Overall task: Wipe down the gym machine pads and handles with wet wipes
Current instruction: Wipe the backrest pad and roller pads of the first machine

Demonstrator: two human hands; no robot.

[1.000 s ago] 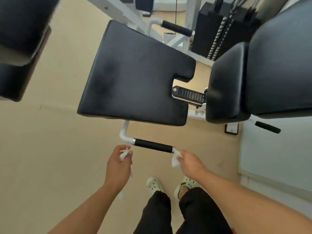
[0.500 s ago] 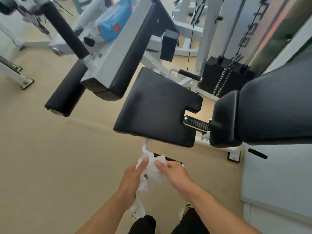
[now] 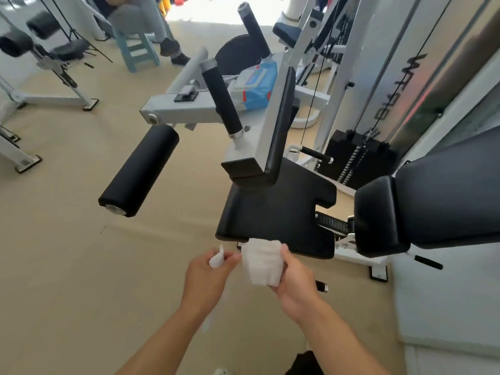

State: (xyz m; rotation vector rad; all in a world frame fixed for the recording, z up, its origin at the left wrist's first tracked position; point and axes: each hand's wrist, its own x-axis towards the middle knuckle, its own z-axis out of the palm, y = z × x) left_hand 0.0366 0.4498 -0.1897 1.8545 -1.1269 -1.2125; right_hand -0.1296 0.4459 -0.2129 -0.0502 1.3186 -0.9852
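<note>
My right hand (image 3: 295, 282) holds a folded white wet wipe (image 3: 262, 262) just below the front edge of the black seat pad (image 3: 278, 209). My left hand (image 3: 205, 277) pinches a smaller white wipe (image 3: 216, 259), a strip of it hanging down. Under my right hand only the end of the black side handle (image 3: 321, 287) shows. To the right sits the black back pad (image 3: 433, 204). Above the seat are a black roller pad (image 3: 140, 169), an upright black grip (image 3: 220, 97) and a blue pack of wet wipes (image 3: 257, 87) on the grey frame.
The weight stack (image 3: 359, 155) and its cables stand behind the seat. Another machine's frame (image 3: 54, 77) is at far left. A person sits on a blue stool (image 3: 138, 52) at the back. A pale mat (image 3: 443, 307) lies at right on the beige floor.
The view has tilted up from the handle to the machine. My hands came together off the side handle's ends, and the right hand now holds the wipe spread flat near the seat edge.
</note>
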